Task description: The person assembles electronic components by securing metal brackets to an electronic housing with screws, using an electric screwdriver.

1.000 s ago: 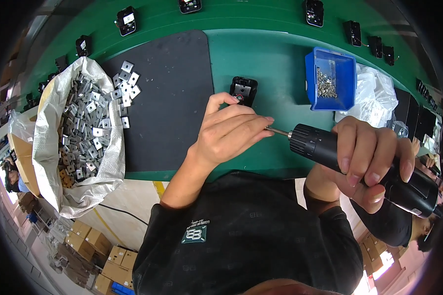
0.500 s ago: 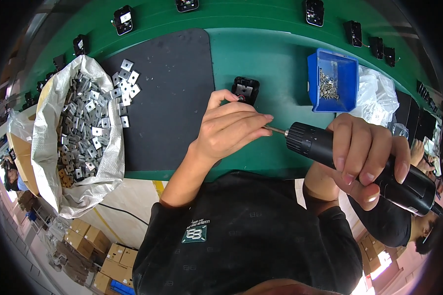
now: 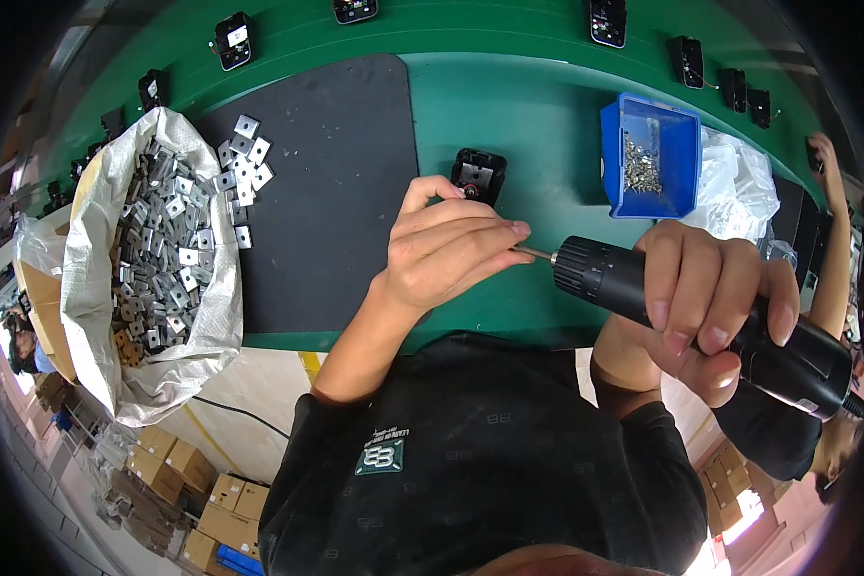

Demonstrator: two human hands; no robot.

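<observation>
In my right hand is a black electric screwdriver, pointing left with its cord at the back end. Its thin metal bit reaches the fingertips of my left hand. Those left fingers are closed together at the bit's tip; whatever is pinched there is hidden. Just beyond my left hand a small black housing lies on the green table, with a grey metal plate inside. My left fingers partly cover its near end.
A blue bin of small screws stands right, beside clear plastic bags. On the left, a white sack full of metal plates borders a black mat with loose plates. Black housings line the green far strip. At right, another person's arm reaches forward.
My hands and the screwdriver have shifted very slightly left. At the right, the other person's arm has stretched forward to a dark piece on the far strip. The far housings have moved slightly.
</observation>
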